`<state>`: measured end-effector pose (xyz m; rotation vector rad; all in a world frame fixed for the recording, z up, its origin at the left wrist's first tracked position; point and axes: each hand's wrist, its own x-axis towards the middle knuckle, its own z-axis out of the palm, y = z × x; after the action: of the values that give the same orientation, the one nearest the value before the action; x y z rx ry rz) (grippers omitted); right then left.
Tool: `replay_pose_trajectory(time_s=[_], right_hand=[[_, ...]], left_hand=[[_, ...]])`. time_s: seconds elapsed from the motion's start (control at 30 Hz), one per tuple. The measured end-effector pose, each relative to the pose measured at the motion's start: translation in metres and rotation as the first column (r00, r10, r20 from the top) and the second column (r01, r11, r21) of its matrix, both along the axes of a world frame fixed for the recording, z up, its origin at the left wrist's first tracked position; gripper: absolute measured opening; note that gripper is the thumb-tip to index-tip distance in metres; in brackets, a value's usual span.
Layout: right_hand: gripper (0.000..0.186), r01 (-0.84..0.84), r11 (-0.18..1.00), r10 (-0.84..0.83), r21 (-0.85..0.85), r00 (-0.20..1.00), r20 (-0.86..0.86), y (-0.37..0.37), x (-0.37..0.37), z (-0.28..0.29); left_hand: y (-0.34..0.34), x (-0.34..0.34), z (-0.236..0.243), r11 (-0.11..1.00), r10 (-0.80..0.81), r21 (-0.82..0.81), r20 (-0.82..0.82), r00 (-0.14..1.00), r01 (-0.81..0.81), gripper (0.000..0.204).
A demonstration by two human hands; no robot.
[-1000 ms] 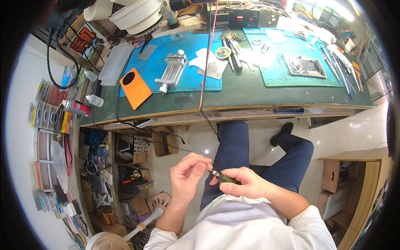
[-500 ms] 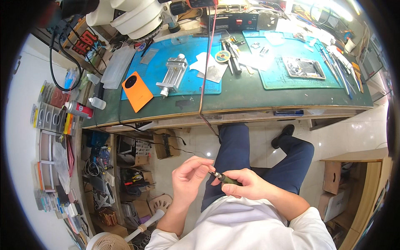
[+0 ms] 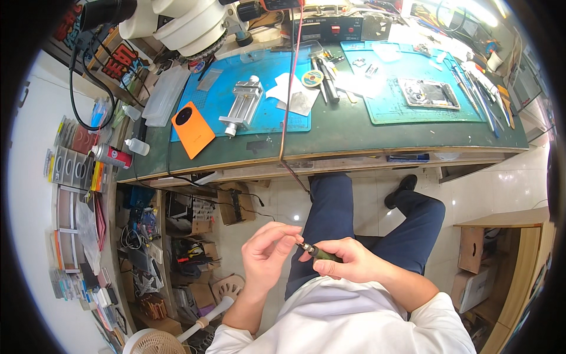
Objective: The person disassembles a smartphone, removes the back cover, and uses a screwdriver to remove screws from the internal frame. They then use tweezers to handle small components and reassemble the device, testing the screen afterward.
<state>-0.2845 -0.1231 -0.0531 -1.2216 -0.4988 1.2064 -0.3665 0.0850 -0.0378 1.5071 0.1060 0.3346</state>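
Observation:
Over my lap, my right hand point(image 3: 345, 259) is closed around a slim tool with a dark green handle point(image 3: 324, 255) and a metal collar; its exact kind is unclear. My left hand point(image 3: 266, 251) is closed in a pinch at the narrow front end of that tool. Its fingertips hide the very tip. The tool points up and to the left, away from my right palm. Both hands are held below the front edge of the workbench point(image 3: 348, 137), apart from everything lying on it.
On blue mats lie a metal clamp point(image 3: 243, 106), an orange phone back point(image 3: 193, 131) and an opened phone frame point(image 3: 429, 94). A microscope point(image 3: 183, 26) overhangs the bench's left. A cable point(image 3: 285, 133) hangs over its front edge. A fan point(image 3: 154, 342) stands at lower left.
The view has shifted very slightly. Both hands keep the same grip on the tool, with no clear movement.

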Motion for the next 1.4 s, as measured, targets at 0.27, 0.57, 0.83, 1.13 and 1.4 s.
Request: replay_pose_trajectory(time_s=[0.27,0.57,0.83,1.13,1.4], right_hand=[[0.035,0.014,1.0,-0.015,0.016,0.998,0.054,-0.001,0.0,0.001],[0.029,0.161,0.977,-0.209,0.14,0.856,0.473,0.002,-0.009,0.002],[0.025,0.036,0.992,-0.025,0.125,0.996,-0.083,-0.01,-0.014,-0.01],[0.034,-0.056,0.96,0.06,0.275,0.998,-0.004,-0.021,0.002,-0.04],[0.042,0.344,0.937,-0.336,0.058,0.935,-0.116,-0.078,0.036,-0.036]], left_hand=[[-0.005,-0.002,-0.001,0.995,-0.01,-0.096,-0.027,1.0,0.008,0.021],[-0.02,-0.013,-0.024,0.995,-0.102,-0.021,-0.032,0.994,0.101,0.02],[-0.022,-0.015,-0.009,0.978,-0.199,-0.072,-0.022,0.98,0.197,0.014],[-0.013,-0.005,-0.03,0.948,-0.317,0.049,0.019,0.948,0.315,0.036],[0.11,0.072,0.021,0.887,0.215,0.396,0.103,0.971,-0.238,0.031]])
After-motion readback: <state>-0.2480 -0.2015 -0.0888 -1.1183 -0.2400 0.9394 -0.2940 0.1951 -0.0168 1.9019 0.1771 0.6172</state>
